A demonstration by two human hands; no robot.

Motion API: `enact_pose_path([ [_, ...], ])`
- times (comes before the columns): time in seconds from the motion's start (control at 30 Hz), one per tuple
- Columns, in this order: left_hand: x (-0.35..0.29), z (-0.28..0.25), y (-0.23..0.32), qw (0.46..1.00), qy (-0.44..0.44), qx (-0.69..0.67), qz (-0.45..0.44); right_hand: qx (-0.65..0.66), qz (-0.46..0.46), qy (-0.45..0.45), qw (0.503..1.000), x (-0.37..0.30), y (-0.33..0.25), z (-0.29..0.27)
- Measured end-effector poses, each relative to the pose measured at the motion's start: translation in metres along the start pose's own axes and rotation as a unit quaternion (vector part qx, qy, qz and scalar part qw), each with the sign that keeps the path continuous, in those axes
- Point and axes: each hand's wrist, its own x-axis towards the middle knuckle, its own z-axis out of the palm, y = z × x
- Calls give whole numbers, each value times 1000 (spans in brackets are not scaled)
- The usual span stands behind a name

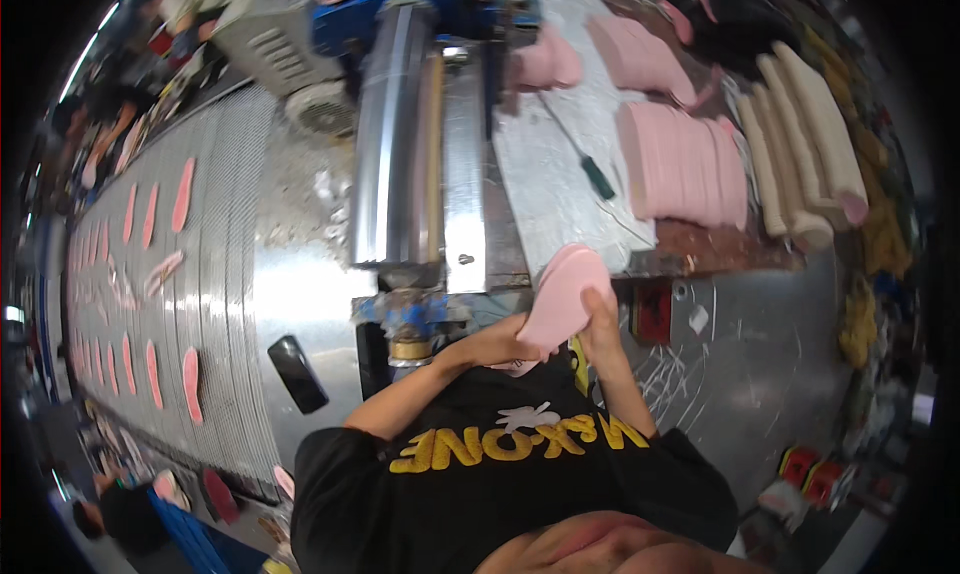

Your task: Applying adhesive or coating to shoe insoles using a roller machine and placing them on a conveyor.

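Observation:
A small stack of pink insoles is held up in front of my chest, tilted, with its wide end toward the table. My left hand closes around the narrow end, its fingers partly behind the insoles. At the right edge my right hand grips the stack, thumb on the face. Just beyond them lies a white sheet on the table, with a green-handled screwdriver on it. A long row of pink insoles stands to the right, and further pink stacks sit behind.
A machine with a shiny metal roller stands left of the sheet. Farther left, a conveyor belt carries several spaced pink insoles. A black phone lies beside it. Beige stacks are at far right. Another person is at lower left.

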Motion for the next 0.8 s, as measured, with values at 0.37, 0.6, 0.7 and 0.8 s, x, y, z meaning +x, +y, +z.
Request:
enact_pose_path([
  [0.37, -17, -1, 10, 887, 199, 409, -73, -208, -154, -5, 966, 60, -13, -9],
  [0.6, -79, -6, 15, 914, 173, 368, -5, -694, -228, 31, 682, 137, -57, 14],
  [0.7, -119, -1, 16, 922, 237, 306, 2, -803, -250, 39, 539, 121, -38, 20],
  [0.8, -143, -8, 23, 901, 274, 337, -12, -784, -223, 53, 577, 108, -38, 25],
])
